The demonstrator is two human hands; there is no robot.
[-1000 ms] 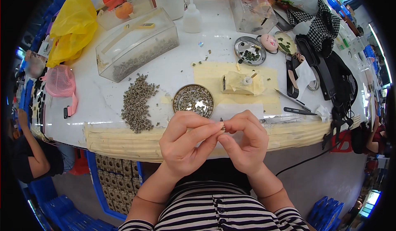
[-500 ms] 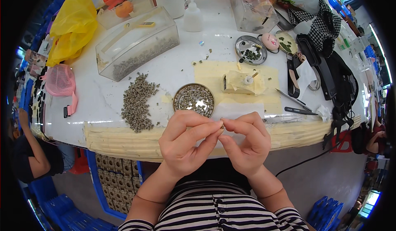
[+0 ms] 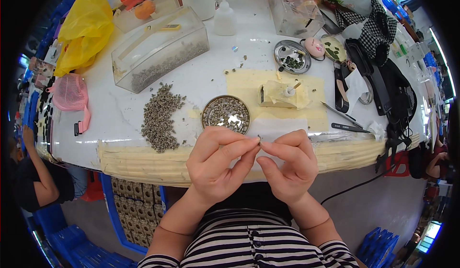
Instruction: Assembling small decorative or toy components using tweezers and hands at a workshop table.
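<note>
A white bench [image 3: 120, 114] fills the upper part of the view, its near edge wrapped in yellowish tape [image 3: 143, 160]. Beneath it lies a grey floor [image 3: 383, 201], with blue crates [image 3: 67, 241] stacked at the lower left. Daylight glows at the far right edge.

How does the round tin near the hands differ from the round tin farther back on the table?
The near tin is packed with small grey-green pieces; the far tin holds only a few darker ones, its shiny bottom showing. The near tin sits by the table's front edge, close to the left hand and right hand; the far tin stands beyond the yellow sheet. Both are round, shallow, metal.
</note>
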